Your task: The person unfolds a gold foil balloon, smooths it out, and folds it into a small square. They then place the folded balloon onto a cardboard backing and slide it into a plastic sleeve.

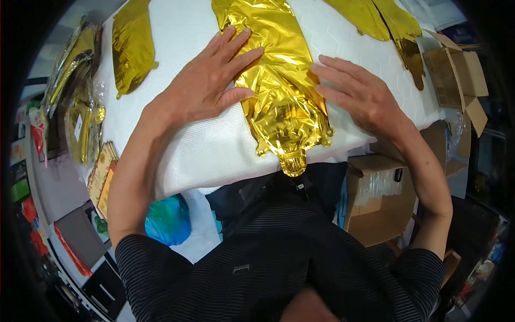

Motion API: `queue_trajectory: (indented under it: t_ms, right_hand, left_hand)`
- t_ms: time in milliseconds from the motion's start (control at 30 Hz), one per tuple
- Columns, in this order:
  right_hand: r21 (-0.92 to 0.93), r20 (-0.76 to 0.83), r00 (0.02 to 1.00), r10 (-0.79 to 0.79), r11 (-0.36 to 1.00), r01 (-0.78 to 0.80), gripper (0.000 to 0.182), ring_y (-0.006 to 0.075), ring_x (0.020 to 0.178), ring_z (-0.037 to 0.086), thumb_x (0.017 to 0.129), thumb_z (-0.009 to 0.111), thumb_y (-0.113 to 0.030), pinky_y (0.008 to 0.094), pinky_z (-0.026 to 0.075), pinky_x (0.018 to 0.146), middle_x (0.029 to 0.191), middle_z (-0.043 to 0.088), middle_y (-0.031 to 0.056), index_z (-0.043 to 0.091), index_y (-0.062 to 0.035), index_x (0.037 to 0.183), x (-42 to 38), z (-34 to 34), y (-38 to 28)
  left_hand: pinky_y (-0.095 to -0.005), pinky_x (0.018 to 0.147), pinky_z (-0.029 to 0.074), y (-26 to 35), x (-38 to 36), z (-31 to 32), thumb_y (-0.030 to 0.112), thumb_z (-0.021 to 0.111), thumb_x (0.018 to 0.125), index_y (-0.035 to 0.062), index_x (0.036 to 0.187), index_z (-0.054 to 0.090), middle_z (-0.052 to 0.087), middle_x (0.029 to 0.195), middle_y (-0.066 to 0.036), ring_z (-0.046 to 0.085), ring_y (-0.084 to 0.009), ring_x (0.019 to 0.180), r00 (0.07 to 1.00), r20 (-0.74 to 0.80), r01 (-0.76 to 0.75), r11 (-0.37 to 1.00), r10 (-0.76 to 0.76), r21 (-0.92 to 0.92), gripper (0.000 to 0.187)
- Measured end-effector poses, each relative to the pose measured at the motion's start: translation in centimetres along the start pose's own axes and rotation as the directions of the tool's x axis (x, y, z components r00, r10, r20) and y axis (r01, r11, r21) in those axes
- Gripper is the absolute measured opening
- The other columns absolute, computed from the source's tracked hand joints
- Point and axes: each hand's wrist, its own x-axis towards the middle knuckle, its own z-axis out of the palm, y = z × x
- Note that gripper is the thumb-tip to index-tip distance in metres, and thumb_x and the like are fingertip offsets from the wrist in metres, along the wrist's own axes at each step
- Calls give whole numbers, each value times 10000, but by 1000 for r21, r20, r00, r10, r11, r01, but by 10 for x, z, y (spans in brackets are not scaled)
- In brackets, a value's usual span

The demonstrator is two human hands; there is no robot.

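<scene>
A flat gold foil balloon (281, 91) lies lengthwise on a white padded table (214, 145), its narrow neck hanging over the near edge. My left hand (212, 80) lies flat with fingers spread, its fingertips pressing on the balloon's left side. Opposite it, my right hand (357, 91) rests open against the balloon's right edge, fingers pointing left onto the foil. Neither hand grips anything.
More gold foil balloons lie at the far left (131, 45) and far right (394, 24) of the table. Packets of gold foil (80, 96) are stacked at left. Open cardboard boxes stand at right (456, 75) and below the table (378, 204). A blue bag (169, 220) sits underneath.
</scene>
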Motion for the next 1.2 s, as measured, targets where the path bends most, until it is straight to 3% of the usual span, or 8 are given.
queue_trajectory:
  t_ms: [367, 567, 667, 900, 1000, 1100, 1133, 1200]
  right_hand:
    - [-55, -48, 996, -81, 995, 79, 424, 316, 1267, 630, 821, 723, -57, 414, 551, 1052, 1377, 644, 128, 658, -2, 1236, 24, 3, -5]
    - [-4, -156, 987, -22, 1000, 21, 357, 321, 1206, 666, 759, 765, -14, 414, 577, 999, 1300, 688, 140, 705, 13, 1110, 30, 21, -1]
    - [10, -155, 988, 7, 1000, -5, 354, 329, 1205, 664, 770, 761, -1, 414, 575, 999, 1298, 690, 135, 710, -9, 1120, 36, 23, 5]
    - [86, -142, 990, -23, 996, 35, 350, 321, 1170, 683, 775, 770, -23, 416, 576, 985, 1270, 709, 105, 714, -40, 1120, 50, 33, 29]
    - [282, -178, 982, 69, 959, -16, 299, 308, 1023, 733, 793, 762, -45, 397, 596, 886, 1127, 751, 99, 721, -37, 1089, 57, 33, 44]
    - [292, 17, 945, 325, 903, -316, 143, 256, 614, 655, 943, 686, -162, 380, 519, 640, 648, 642, 115, 755, -52, 1004, 76, 12, 49]
    - [292, 13, 946, 323, 904, -313, 143, 256, 614, 655, 943, 686, -162, 380, 519, 640, 648, 642, 115, 755, -52, 1004, 83, 8, 50]
    - [507, 264, 799, 541, 627, -592, 300, 142, 567, 582, 1013, 649, -284, 367, 499, 609, 570, 505, 44, 713, -9, 910, 97, 6, 62]
  left_hand:
    - [-487, 1266, 255, 3, 0, -6, 642, 671, 888, 108, 1573, 408, 303, 1646, -237, 228, -440, 1543, 999, 36, 18, 998, -15, -68, 907]
    - [-496, 1273, 222, 0, 1, -6, 691, 644, 880, 92, 1572, 406, 298, 1646, -247, 205, -446, 1550, 999, 42, 13, 998, -11, -66, 945]
    - [-507, 1260, 262, 2, 1, -9, 559, 742, 866, 125, 1591, 371, 279, 1659, -224, 214, -440, 1550, 999, 47, 28, 995, -24, -94, 922]
    - [-508, 1255, 274, 2, 1, -15, 611, 689, 887, 140, 1585, 390, 271, 1666, -215, 209, -436, 1553, 996, 76, 41, 994, -34, -98, 894]
    - [-506, 1251, 289, 1, 2, -16, 579, 619, 953, 185, 1586, 402, 279, 1672, -185, 207, -408, 1561, 994, 90, 64, 993, -55, -99, 777]
    - [-461, 1269, 264, -5, 3, -17, 486, 499, 1054, 130, 1576, 407, 331, 1639, -217, 240, -384, 1553, 993, 102, 67, 993, -58, -95, 639]
    - [-454, 1253, 295, -9, 3, -19, 386, 478, 1073, 96, 1536, 434, 352, 1622, -228, 285, -383, 1532, 994, 94, 72, 985, -58, -159, 548]
    - [-448, 1236, 326, -15, 5, -22, 286, 458, 1092, 62, 1496, 460, 374, 1605, -239, 329, -383, 1511, 995, 86, 76, 973, -59, -218, 462]
